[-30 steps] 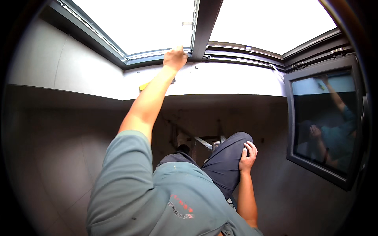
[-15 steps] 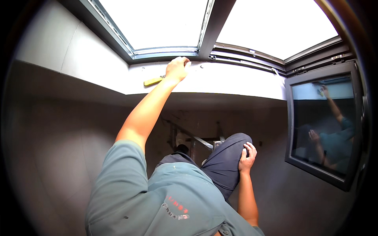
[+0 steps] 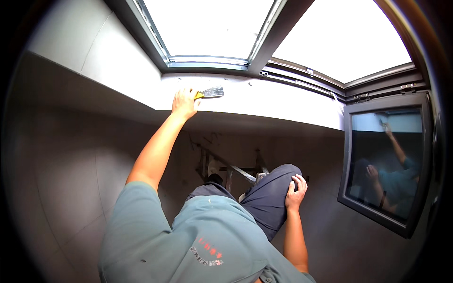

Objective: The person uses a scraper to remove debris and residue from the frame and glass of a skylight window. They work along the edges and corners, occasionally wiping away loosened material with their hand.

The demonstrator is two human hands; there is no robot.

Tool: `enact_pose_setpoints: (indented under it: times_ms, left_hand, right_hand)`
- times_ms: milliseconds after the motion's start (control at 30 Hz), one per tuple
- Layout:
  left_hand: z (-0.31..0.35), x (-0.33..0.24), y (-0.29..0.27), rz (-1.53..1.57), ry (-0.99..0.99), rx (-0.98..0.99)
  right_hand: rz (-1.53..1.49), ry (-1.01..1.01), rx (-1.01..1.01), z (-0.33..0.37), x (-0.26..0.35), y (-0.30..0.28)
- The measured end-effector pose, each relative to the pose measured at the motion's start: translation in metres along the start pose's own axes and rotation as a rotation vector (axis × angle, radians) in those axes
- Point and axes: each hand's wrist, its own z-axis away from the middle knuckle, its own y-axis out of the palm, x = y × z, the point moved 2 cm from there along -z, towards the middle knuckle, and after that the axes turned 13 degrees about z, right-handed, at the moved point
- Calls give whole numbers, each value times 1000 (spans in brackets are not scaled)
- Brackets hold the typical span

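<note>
My left hand (image 3: 185,102) reaches out over the white window sill (image 3: 283,101). Its fingers close round the yellow handle of a putty knife (image 3: 213,92), whose wide, stained metal blade points to the right along the sill. Most of the handle is hidden under the hand. On my raised knee (image 3: 273,186), in dark trousers, lies my right hand (image 3: 296,191), fingers stretched over the cloth and holding nothing. Just beyond the sill runs the bottom of the dark window frame (image 3: 207,67).
At the right an opened window sash (image 3: 346,155) with dark glass hangs inward and mirrors my arms. A metal ladder-like stand (image 3: 236,172) is below my legs. Light tiles (image 3: 115,42) line the wall at the left.
My left hand has moved from beside the window frame back and left, onto the putty knife's handle. The blade, earlier hidden, now shows. My right hand stays on the knee.
</note>
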Motion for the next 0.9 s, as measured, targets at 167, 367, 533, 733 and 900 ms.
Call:
enact_pose_setpoints:
  times_ms: [167,367,533,733,900]
  left_hand:
    - [-6,4,20,179,-83,34]
    - [20,-106,27,1053,-451,-25]
    - [28,-184,16,2048,-730,1]
    - [3,-135,10,1669,-510,115]
    - [-6,8,18,298,-111,-566]
  right_hand:
    - [24,-242,85,-47,56,8]
    - [-44,-628,180,-111,223,-1]
    - [234,-753,288,-159,281,9]
    - [364,-1022,242,-238,351,-50]
    - [1265,-1321,9,-305,437,-60]
